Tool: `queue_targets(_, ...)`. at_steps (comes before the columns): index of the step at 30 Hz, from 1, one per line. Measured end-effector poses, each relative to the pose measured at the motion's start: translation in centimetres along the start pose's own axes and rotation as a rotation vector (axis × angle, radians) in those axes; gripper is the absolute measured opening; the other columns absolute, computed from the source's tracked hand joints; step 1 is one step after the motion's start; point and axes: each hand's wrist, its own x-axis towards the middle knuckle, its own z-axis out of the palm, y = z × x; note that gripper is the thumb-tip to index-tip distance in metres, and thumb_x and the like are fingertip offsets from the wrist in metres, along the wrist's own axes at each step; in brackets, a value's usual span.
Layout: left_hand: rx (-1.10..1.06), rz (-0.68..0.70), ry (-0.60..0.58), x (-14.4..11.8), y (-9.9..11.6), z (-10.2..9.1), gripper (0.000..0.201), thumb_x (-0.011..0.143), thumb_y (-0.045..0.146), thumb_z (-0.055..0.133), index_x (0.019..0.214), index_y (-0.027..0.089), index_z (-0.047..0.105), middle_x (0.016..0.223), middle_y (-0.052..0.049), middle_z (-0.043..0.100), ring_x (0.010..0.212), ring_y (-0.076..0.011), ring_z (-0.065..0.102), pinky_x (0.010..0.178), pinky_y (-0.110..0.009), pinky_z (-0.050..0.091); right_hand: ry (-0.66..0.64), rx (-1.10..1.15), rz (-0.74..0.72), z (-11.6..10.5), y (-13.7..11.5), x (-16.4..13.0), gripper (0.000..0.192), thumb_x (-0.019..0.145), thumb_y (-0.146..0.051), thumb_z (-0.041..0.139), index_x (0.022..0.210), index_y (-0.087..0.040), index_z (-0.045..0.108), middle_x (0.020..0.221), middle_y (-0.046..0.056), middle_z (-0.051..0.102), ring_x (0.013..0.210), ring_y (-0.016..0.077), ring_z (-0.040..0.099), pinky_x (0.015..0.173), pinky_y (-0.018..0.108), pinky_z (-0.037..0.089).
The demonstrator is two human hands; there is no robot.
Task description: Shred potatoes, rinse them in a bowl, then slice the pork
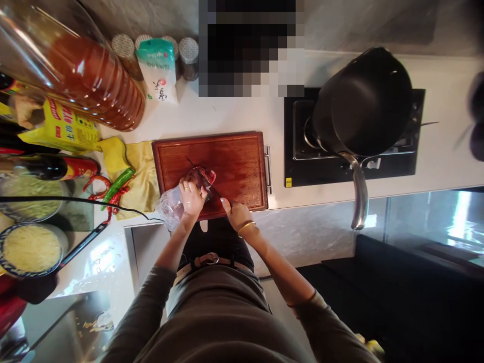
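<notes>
The left hand point(192, 197) fingers press on the piece of raw meat point(202, 177) on the wooden cutting board point(234, 161), the right hand point(236, 214) fingers grasp the knife point(204, 177) across it; no cut slices visible, so cutting seems just begun.

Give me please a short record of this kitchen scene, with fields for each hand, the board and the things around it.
left hand: presses down on a piece of raw meat, beside a clear plastic bag
right hand: grips a knife whose blade lies across the meat
surface: wooden cutting board on a white counter
left of board: yellow cloth with green and red chili peppers
right of board: black pan on a stove
back left: large oil bottle, spice jars
</notes>
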Motion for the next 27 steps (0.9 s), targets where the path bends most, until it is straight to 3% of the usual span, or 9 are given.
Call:
queue_targets(6,-0.007,0.021,0.022,0.0,0.0,0.1,0.027,0.082,0.03,0.046,0.097,0.008,0.05,0.115,-0.025,0.051,0.119,-0.0346,0.042,0.1,-0.053,0.034,-0.017,0.0,0.007,-0.2,0.8,-0.6,0.049,0.095,-0.046,0.029,0.093,-0.017,0.068,0.088,0.014,0.071,0.082,0.0235,0.066,0.064,0.028,0.039)
queue_targets(12,-0.017,0.004,0.029,-0.1,-0.1,0.2,0.026,0.081,0.029,0.046,0.097,0.009,0.05,0.111,-0.022,0.053,0.118,-0.0348,0.043,0.1,-0.053,0.034,-0.019,-0.012,-0.007,-0.1,-0.7,1.0,0.055,0.093,-0.053,0.028,0.088,-0.016,0.069,0.084,0.016,0.07,0.078,0.0237,0.066,0.063,0.028,0.04)
queue_targets(18,-0.035,-0.015,0.048,0.0,0.3,0.0,0.026,0.081,0.028,0.046,0.099,0.01,0.051,0.114,-0.02,0.053,0.117,-0.0328,0.044,0.1,-0.05,0.036,-0.007,-0.009,0.02,0.2,0.4,0.0,0.049,0.094,-0.048,0.029,0.092,-0.018,0.068,0.085,0.014,0.07,0.078,0.023,0.066,0.062,0.028,0.04)
queue_targets(23,-0.033,-0.022,0.039,0.0,0.1,0.2,0.023,0.079,0.029,0.048,0.093,0.01,0.052,0.11,-0.021,0.054,0.115,-0.0342,0.045,0.099,-0.052,0.036,-0.037,-0.03,0.014,0.2,-1.3,1.6,0.06,0.093,-0.054,0.025,0.086,-0.015,0.07,0.084,0.017,0.07,0.081,0.0246,0.066,0.065,0.029,0.041)
queue_targets(27,-0.034,-0.018,0.069,0.0,0.1,0.4,0.026,0.08,0.026,0.046,0.099,0.01,0.05,0.113,-0.02,0.053,0.116,-0.0324,0.045,0.098,-0.049,0.038,-0.001,-0.001,-0.007,0.8,-0.4,0.6,0.051,0.096,-0.044,0.027,0.093,-0.016,0.069,0.083,0.013,0.07,0.083,0.022,0.066,0.067,0.027,0.043)
